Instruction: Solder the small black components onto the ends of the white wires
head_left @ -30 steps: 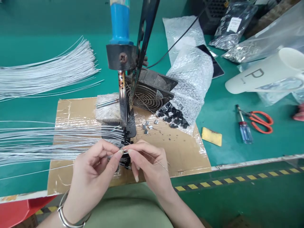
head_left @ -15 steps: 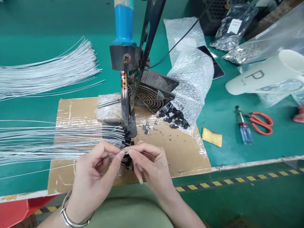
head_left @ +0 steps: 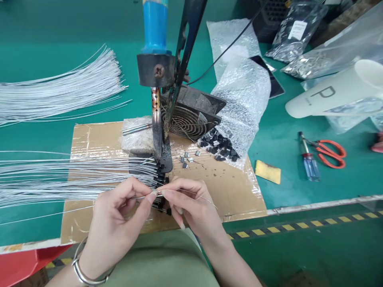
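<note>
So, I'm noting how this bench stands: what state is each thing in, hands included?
Left hand, pinching thin wire
Right hand, pinching too
Soldering iron, clamped, tip down; heat unclear
Fan, grimy; whether running, unclear
Black pieces, mostly heaped
Upper wire bundle, loose ends fanned
Lower wires, spread lengthwise
Screwdriver, lying flat
Orange-handled tool, lying flat
Yellow sponge, flat; dampness unclear
White mug, lidless
Bubble wrap, crumpled

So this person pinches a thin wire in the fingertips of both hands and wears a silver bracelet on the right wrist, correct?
Not quite: the silver bracelet is on the left wrist, not the right, as the head view shows. The left hand and right hand do pinch a thin wire.
</note>
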Available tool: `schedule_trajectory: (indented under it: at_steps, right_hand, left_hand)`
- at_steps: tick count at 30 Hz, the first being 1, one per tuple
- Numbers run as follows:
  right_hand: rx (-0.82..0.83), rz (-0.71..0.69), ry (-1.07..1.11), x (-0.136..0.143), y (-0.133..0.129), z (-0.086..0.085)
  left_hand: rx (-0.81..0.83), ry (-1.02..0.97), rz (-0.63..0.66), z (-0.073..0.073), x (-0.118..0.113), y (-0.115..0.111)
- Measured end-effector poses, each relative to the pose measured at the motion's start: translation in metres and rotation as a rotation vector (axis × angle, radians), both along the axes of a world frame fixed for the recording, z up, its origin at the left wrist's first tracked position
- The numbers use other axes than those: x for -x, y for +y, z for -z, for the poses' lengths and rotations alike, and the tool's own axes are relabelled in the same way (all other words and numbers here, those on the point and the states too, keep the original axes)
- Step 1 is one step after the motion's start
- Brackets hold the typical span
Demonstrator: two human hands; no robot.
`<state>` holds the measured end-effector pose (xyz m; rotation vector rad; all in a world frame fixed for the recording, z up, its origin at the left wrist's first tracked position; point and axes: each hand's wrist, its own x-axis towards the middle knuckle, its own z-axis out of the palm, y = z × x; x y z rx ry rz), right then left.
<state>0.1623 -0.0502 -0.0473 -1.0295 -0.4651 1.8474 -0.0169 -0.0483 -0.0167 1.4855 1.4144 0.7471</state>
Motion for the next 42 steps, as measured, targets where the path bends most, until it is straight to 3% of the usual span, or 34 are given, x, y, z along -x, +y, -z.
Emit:
schedule_trajectory:
  at_steps: [8,22,42]
  right_hand:
    - [0.057,-0.02,0.085,0.002,-0.001,-0.001]
    - [0.081,0.106,0.161,0.014,-0.003,0.001]
    - [0.057,0.121,0.158,0.014,-0.001,0.001]
  left_hand:
    - [-0.002,0.003,-0.031,0.004,-0.001,-0.002]
    - [-0.155,0.094,-0.208,0.008,-0.018,-0.014]
    - [-0.213,0.073,-0.148,0.016,-0.013,-0.011]
